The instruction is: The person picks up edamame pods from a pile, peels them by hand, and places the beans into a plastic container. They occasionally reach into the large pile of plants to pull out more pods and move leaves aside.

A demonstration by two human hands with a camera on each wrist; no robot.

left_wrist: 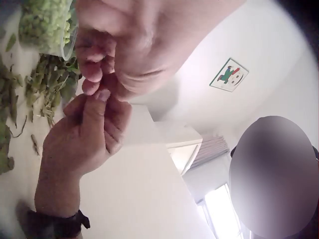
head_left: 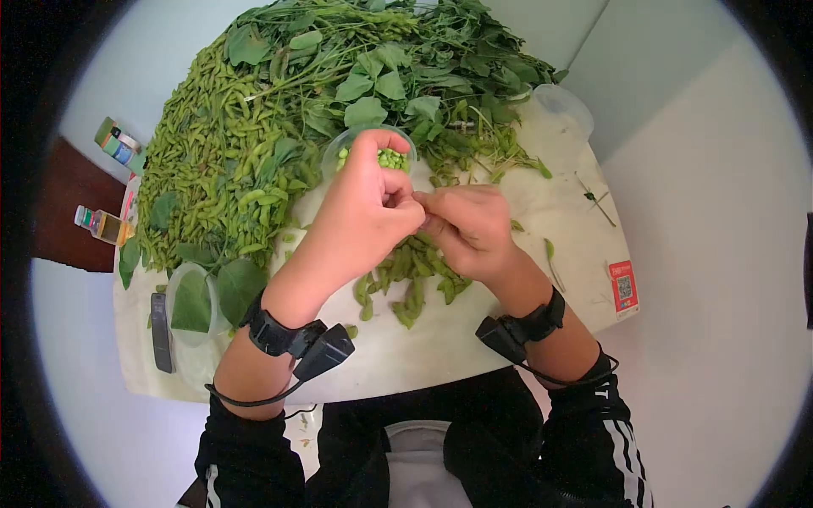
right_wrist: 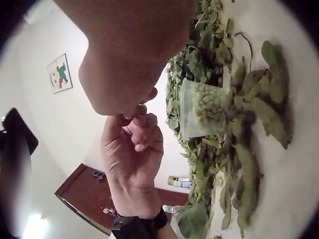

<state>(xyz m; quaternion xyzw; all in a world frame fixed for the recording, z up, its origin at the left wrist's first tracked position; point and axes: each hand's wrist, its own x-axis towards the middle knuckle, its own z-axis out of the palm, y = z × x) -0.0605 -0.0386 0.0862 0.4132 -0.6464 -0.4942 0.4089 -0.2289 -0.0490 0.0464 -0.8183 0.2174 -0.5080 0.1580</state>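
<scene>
My left hand (head_left: pixel 356 216) and right hand (head_left: pixel 474 224) meet fingertip to fingertip above the table. Between them they pinch a small green soybean pod (right_wrist: pixel 142 110), mostly hidden by the fingers. Just beyond the left hand stands a clear plastic tub (right_wrist: pixel 187 109) with shelled green beans (head_left: pixel 392 159) in it; that hand covers part of it in the head view. Below both hands a loose batch of soybean pods (head_left: pixel 411 284) lies on the pale tabletop (head_left: pixel 406 360).
A large heap of pods (head_left: pixel 216 161) covers the left side, with leafy stalks (head_left: pixel 381 59) behind. At the left edge are a phone (head_left: pixel 161 332), a tub with a leaf (head_left: pixel 212 317) and a small bottle (head_left: pixel 102 224). A red QR card (head_left: pixel 624 288) lies at right.
</scene>
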